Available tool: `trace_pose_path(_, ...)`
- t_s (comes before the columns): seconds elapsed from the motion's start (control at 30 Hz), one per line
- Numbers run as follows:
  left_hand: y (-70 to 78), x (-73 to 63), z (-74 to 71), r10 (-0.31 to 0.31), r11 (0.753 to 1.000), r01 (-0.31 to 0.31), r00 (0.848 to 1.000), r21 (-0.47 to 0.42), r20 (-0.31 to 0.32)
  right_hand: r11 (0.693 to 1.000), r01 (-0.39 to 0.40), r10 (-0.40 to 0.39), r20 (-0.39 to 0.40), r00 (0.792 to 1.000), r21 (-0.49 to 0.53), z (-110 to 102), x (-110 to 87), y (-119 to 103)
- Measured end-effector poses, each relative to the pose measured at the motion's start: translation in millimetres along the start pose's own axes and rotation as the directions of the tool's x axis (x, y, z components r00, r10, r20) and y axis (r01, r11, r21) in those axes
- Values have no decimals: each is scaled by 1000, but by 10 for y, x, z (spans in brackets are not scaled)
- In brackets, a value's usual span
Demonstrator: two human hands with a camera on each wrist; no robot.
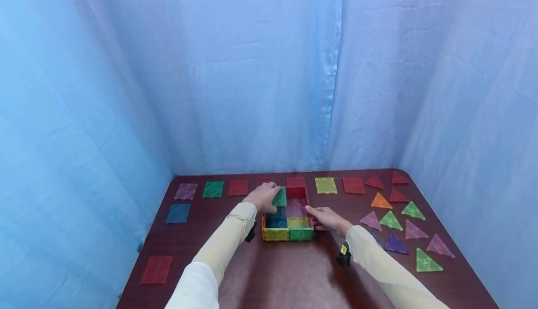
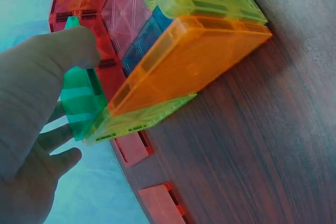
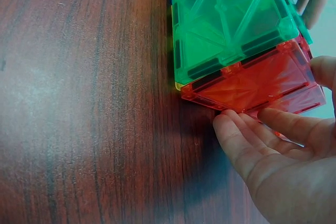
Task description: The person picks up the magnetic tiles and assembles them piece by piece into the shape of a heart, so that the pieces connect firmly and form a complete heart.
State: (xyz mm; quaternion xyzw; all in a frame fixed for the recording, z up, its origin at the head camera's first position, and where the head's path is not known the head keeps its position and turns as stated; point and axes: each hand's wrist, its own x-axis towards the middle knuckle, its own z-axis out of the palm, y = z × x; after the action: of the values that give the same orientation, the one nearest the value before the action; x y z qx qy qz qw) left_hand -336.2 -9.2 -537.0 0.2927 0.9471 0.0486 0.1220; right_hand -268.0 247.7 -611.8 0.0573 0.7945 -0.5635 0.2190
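In your left hand (image 1: 262,198), fingers clamp the green tile (image 1: 280,197); in your right hand (image 1: 330,220), they pinch the box (image 1: 276,235): align edges squarely, press lightly

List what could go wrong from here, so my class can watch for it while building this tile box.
1. The green tile in the left hand could slip or knock the upright walls of the box, since it is held close to them.
2. The right hand is against the red side wall; pressing too hard might push that wall out of line.
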Motion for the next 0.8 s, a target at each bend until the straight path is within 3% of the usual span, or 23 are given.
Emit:
trace_pose_path(0.23,-46,-44,7,5,1000,-5,1000,-20,11,1000,14,-14,24,1000,15,3,-5,-24)
trace_pose_path(0.5,-59,-100,23,-13,1000,13,1000,21,5,999,24,-25,39,999,23,23,-19,-62)
trace_pose_path(0.8,-104,-228,15,2,997,4,998,76,-68,1000,13,-13,21,1000,7,6,-13,-19)
